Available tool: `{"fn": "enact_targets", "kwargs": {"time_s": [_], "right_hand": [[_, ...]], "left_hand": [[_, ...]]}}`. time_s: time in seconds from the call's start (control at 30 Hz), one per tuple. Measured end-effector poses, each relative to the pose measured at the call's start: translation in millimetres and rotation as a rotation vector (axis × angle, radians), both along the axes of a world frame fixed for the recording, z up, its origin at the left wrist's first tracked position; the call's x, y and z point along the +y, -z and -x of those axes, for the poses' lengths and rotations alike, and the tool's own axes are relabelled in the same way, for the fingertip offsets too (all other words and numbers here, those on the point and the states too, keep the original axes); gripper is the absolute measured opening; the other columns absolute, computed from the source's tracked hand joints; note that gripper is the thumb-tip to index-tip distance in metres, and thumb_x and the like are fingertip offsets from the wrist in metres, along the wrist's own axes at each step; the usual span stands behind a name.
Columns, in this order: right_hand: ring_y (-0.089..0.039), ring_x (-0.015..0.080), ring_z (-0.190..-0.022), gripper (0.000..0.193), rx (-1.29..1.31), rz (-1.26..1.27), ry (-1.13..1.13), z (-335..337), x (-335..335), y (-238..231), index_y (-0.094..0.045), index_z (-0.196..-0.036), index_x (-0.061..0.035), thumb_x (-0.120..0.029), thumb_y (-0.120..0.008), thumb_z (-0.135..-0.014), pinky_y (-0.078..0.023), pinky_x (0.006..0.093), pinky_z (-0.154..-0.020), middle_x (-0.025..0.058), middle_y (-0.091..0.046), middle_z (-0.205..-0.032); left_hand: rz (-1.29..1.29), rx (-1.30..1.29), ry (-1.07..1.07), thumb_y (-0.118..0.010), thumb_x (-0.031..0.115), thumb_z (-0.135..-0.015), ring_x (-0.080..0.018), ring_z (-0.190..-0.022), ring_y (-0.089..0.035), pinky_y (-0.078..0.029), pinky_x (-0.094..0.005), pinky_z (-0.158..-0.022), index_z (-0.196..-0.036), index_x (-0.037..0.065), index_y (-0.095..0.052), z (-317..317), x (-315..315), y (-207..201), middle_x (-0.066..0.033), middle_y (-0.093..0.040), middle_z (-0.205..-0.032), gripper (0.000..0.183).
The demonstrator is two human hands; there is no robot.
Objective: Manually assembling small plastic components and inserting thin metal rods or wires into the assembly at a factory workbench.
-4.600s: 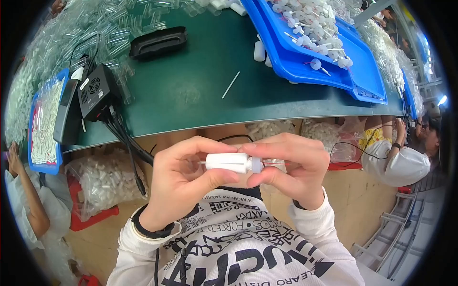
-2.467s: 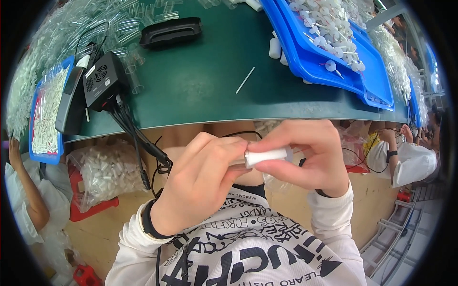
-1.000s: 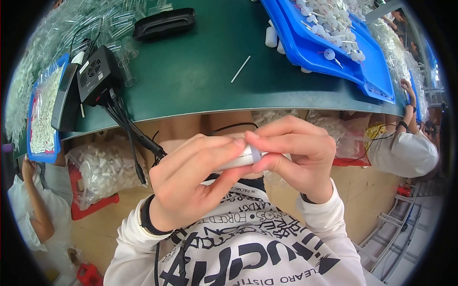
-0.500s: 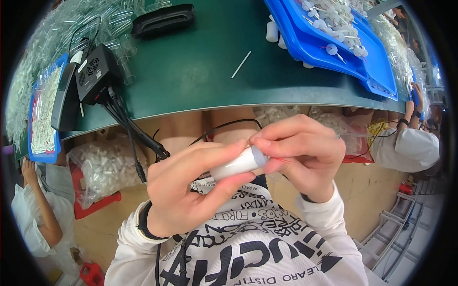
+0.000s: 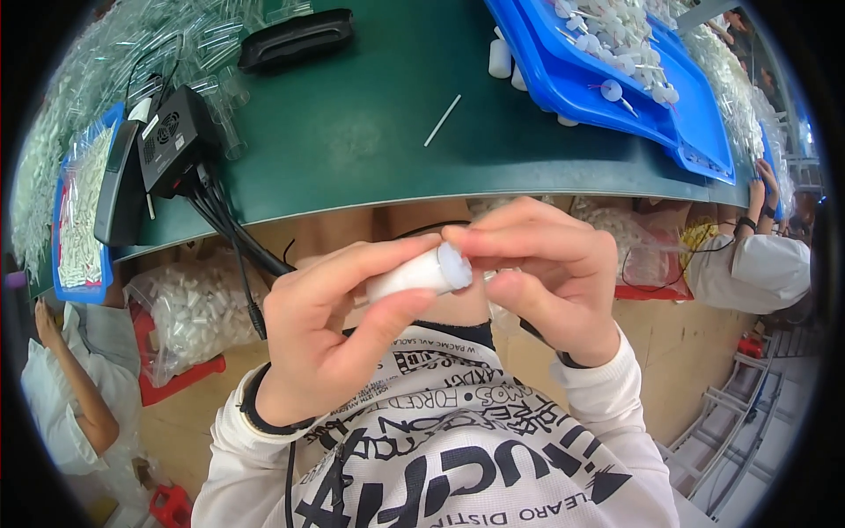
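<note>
Fingers of the left hand (image 5: pixel 319 324) clamp the white cylinder (image 5: pixel 407 280), whose long axis points rightward from them, pale end disc (image 5: pixel 454 267) nearest the right hand (image 5: pixel 568 280), whose fingers stand apart just beside it.

The cylinder (image 5: pixel 407 279) is wht w/ a pale grey-wht cap (image 5: pixel 454 267), the sweatshirt (image 5: pixel 440 436) wht w/ blk lettering (image 5: pixel 464 475), the tabletop (image 5: pixel 352 158) dk grn, the trays (image 5: pixel 576 104) bright blue, the vented box (image 5: pixel 176 136) & oblong case (image 5: pixel 297 40) blk, the stick (image 5: pixel 442 121) & bagged pcs (image 5: pixel 198 312) wht, the floor (image 5: pixel 651 370) tan.
</note>
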State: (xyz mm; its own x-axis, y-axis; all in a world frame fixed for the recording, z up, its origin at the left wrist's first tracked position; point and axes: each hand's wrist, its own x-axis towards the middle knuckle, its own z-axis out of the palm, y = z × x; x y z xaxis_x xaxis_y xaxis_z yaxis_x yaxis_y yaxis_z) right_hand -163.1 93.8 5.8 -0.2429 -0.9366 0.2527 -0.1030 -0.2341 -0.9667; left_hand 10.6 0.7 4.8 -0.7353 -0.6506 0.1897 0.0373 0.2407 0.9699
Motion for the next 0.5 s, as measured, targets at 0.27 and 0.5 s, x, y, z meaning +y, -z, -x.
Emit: {"fn": "enact_targets", "kwargs": {"time_s": [0.27,0.5], "right_hand": [[-0.062,0.0161,-0.083,0.022,-0.253,-0.066,-0.058,-1.3,-3.4,4.1,-0.067,-0.096,0.0025,0.006,-0.066,-0.075,-0.052,0.0256,-0.072,0.0134,-0.064,-0.093],[-0.063,0.0146,-0.075,0.015,-0.198,-0.287,-0.129,10.7,1.0,-12.3,-0.07,-0.083,0.0029,0.006,-0.073,-0.068,-0.052,0.0241,-0.068,0.0121,-0.066,-0.084]], "left_hand": [[-0.042,0.094,-0.116,-0.069,0.0,-0.074,-0.0172,-0.077,-0.063,-0.049,-0.0242,-0.066,-0.104,-0.005,-0.06,2.3,11.5,3.7,-0.0126,-0.064,-0.09,0.032],[0.302,0.088,-0.035,-0.075,0.001,-0.068,-0.021,-0.067,-0.063,-0.05,-0.0254,-0.058,-0.097,-0.004,-0.062,0.2,7.5,6.3,-0.0149,-0.065,-0.084,0.032]]}}
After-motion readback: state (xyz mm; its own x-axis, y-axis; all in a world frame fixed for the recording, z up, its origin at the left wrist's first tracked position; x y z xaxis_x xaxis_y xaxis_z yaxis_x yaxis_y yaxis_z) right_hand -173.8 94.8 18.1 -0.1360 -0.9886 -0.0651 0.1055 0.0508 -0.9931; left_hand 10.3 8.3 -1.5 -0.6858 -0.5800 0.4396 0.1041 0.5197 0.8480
